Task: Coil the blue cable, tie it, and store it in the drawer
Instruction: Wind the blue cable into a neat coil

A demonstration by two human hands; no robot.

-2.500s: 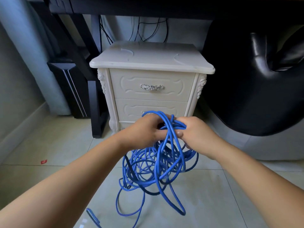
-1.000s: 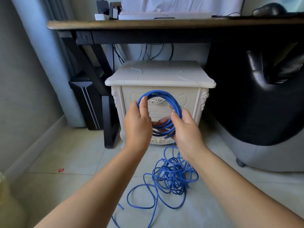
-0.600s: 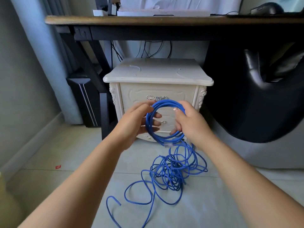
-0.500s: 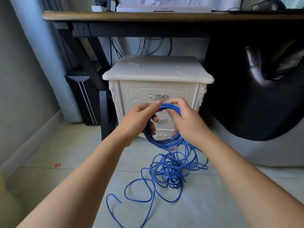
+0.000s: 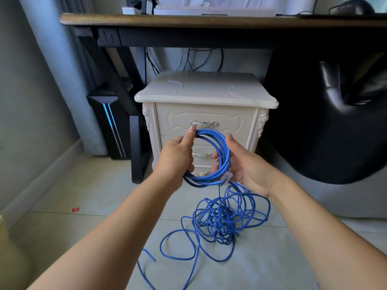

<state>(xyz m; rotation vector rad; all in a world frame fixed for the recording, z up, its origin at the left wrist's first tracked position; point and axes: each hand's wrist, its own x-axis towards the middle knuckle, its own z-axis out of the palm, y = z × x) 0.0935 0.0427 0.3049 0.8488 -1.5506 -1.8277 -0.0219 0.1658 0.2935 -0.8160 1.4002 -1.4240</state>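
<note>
In front of the cabinet [image 5: 206, 120]: blue cable [image 5: 211, 136] coil.
Left hand [image 5: 177, 158]: grips its left side.
Right hand [image 5: 246, 166]: curled round its right side.
Floor [image 5: 83, 206]: loose tangle.

Coil: the cable [image 5: 222, 143] is being held between the left hand [image 5: 176, 158] and right hand [image 5: 249, 166], in front of the nightstand [image 5: 205, 88].
Slack: trailing onto the floor [image 5: 88, 191] below the hands.
Nightstand: standing under the table [image 5: 188, 19].
Sides: computer tower [image 5: 109, 126] standing left of the nightstand, chair [image 5: 324, 122] sitting right.
</note>
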